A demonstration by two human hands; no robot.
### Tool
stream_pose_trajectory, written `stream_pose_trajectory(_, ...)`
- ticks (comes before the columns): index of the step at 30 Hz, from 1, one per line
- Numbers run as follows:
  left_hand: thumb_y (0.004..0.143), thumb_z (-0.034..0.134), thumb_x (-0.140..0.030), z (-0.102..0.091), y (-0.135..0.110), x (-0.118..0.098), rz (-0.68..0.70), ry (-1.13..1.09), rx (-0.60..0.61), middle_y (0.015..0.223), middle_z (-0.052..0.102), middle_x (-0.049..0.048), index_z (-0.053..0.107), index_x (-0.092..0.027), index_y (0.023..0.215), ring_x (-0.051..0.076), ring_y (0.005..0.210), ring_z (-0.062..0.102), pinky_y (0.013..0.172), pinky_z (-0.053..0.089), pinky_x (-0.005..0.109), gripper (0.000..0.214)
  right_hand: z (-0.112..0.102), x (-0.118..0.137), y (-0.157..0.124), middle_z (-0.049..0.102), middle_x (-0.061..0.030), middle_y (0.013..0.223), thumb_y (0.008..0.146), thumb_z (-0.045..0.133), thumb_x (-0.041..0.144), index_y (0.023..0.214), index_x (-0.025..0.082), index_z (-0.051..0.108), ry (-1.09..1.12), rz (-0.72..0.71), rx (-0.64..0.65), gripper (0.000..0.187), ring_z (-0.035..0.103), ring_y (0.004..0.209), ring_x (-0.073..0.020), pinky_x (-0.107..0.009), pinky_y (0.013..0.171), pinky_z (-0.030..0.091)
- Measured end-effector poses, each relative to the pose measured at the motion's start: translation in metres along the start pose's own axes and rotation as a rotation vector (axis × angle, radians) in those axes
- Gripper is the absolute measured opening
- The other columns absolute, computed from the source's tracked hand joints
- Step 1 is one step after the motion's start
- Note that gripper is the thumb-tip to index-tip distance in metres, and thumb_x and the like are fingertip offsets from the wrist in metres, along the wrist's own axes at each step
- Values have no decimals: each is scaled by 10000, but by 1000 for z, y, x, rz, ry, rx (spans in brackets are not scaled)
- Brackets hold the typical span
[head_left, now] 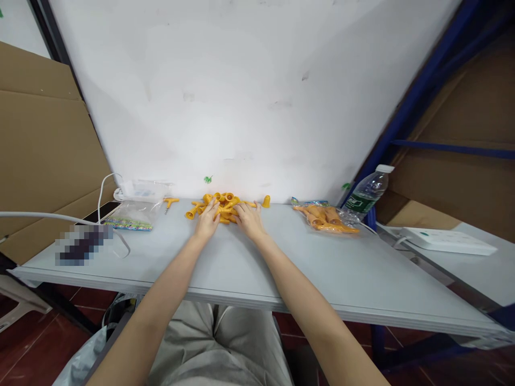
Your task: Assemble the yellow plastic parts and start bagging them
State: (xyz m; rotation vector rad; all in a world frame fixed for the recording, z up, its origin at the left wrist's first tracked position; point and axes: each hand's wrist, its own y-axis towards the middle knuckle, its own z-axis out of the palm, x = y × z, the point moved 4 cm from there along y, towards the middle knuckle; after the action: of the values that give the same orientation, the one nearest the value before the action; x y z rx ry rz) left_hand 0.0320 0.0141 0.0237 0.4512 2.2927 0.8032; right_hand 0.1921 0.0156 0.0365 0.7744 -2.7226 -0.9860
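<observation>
A heap of yellow-orange plastic pieces (225,201), several with hollow cup-like ends, lies on the grey table against the white panel. My left hand (208,219) rests on the heap's left side, fingers stretched forward over the pieces. On the right side of the heap, my right hand (249,219) lies with its fingers spread, touching the pieces. Neither hand visibly grips one. A yellow cup-shaped piece (266,201) stands just right of my right hand. Left of the heap is a yellow T-shaped handle (171,200) with a dark spiral tip.
A clear bag of orange pieces (328,219) lies at right, beside a water bottle (367,193). Further right sits a white power strip (448,241). At left are a clear plastic bag (137,212), a white cable (52,215) and a blurred-out dark object (82,245). Cardboard (44,139) stands beyond.
</observation>
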Motion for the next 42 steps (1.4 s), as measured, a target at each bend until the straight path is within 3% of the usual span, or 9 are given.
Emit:
stream_pose_trajectory(8, 839, 505, -106, -1, 0, 3, -22, -21, -36, 1480, 436, 56, 583, -224, 1288, 224, 1335, 454, 1104, 399, 386, 471, 3, 2, -3, 660, -125, 1158, 935, 378, 187, 1234, 198, 537, 59, -13, 9, 339, 570, 1100, -262, -593, 1097, 134)
stream_pose_trajectory(21, 824, 511, -103, 0, -1, 3, -50, -40, -43, 1465, 459, 76, 602, -215, 1256, 229, 1316, 476, 1099, 406, 389, 456, -4, 2, 0, 684, -102, 1043, 892, 377, 81, 994, 204, 583, -6, 31, 6, 261, 573, 1039, -244, -592, 1095, 114)
stream_pose_trajectory(26, 819, 522, -118, -2, -2, 9, -110, -37, -85, 1441, 484, 76, 658, -230, 1129, 247, 1300, 489, 1094, 407, 421, 356, -9, -14, -2, 667, -112, 1074, 882, 416, 120, 1010, 200, 587, -6, 122, -93, 228, 556, 999, -252, -575, 1072, 139)
stream_pose_trajectory(29, 812, 534, -116, -4, -2, 12, -146, -51, -114, 1406, 506, 103, 661, -207, 1046, 254, 1313, 470, 1088, 408, 429, 281, -13, -34, -5, 640, -132, 1130, 885, 459, 196, 1039, 188, 603, 31, 242, -173, 211, 529, 1029, -270, -528, 1014, 228)
stream_pose_trajectory(33, 806, 534, -100, -8, -1, 16, -211, -83, -186, 1307, 554, 122, 621, -201, 997, 239, 1302, 472, 1062, 420, 418, 234, -12, -75, -19, 625, -161, 1143, 876, 477, 276, 1080, 160, 622, 111, 575, -215, 275, 508, 1051, -297, -460, 912, 319)
stream_pose_trajectory(38, 828, 532, -130, -9, 0, 21, -262, -153, -239, 1175, 607, 115, 574, -193, 980, 217, 1190, 548, 994, 458, 372, 170, 4, -120, -47, 610, -150, 1179, 843, 466, 274, 1103, 139, 601, 233, 938, -174, 322, 533, 1051, -270, -414, 919, 361)
stream_pose_trajectory(42, 832, 541, -138, -10, 1, 23, -259, -173, -248, 1127, 633, 85, 585, -206, 944, 206, 1126, 577, 994, 450, 371, 138, 15, -136, -60, 610, -140, 1157, 809, 496, 248, 1158, 131, 536, 299, 1104, -137, 369, 580, 956, -219, -352, 911, 411)
